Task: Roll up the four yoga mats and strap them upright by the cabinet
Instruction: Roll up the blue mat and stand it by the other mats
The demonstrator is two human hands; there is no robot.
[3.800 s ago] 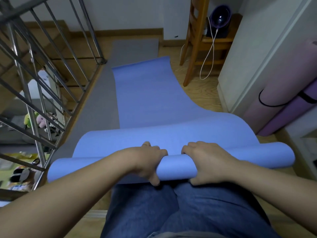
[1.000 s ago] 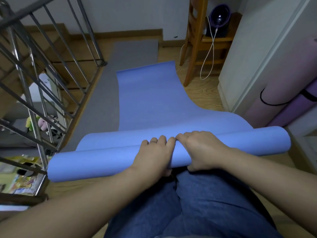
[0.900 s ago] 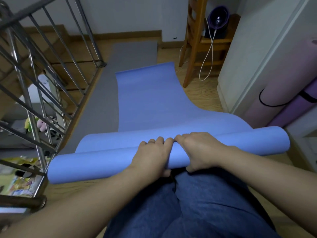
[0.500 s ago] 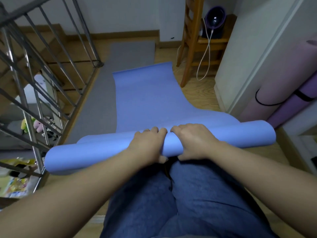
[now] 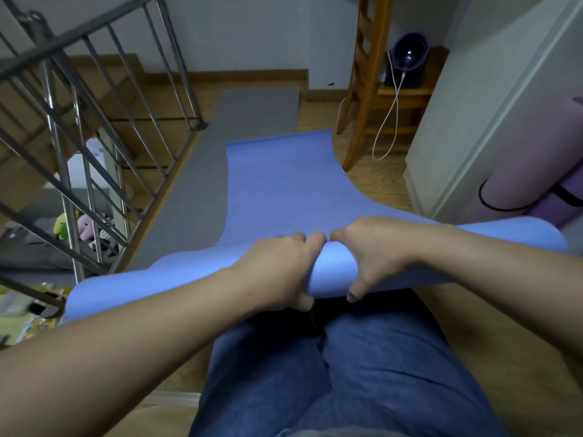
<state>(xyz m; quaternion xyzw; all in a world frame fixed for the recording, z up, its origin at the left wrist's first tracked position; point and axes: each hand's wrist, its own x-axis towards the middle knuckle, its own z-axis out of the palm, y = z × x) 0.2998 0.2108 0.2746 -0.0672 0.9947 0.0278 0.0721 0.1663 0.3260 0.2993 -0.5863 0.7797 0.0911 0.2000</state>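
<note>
Grips the roll (image 5: 331, 269) at its middle with both hands, left hand (image 5: 277, 272) and right hand (image 5: 369, 250) side by side, knuckles almost touching; curls the fingers of each over the top and far side, with thumbs tucked under the near side; clamps tight round the foam, nothing else held, no gap to be seen between palm and roll.

Sets the roll's long axis left to right, across the knees, left end toward the railing (image 5: 94, 152), right end close to the cabinet (image 5: 457, 137); leaves the unrolled part of the blue mat (image 5: 284, 184) running straight ahead, away from the grip, over the grey mat (image 5: 252, 111) toward the far wall; shows that flat part curving off to the right just before the roll, so probably a slight skew in the winding.

Calls, by this reading, for a push forward, away from the body and square to the axis; places both hands equally near the centre and neither near an end, so risks loose or coned ends; might do better with hands spread wider.

Finds rolled mats (image 5: 536, 171) beside the cabinet at right, banded with a black strap (image 5: 492, 206); puts the task roughly halfway, with blue part rolled and grey not yet begun.
</note>
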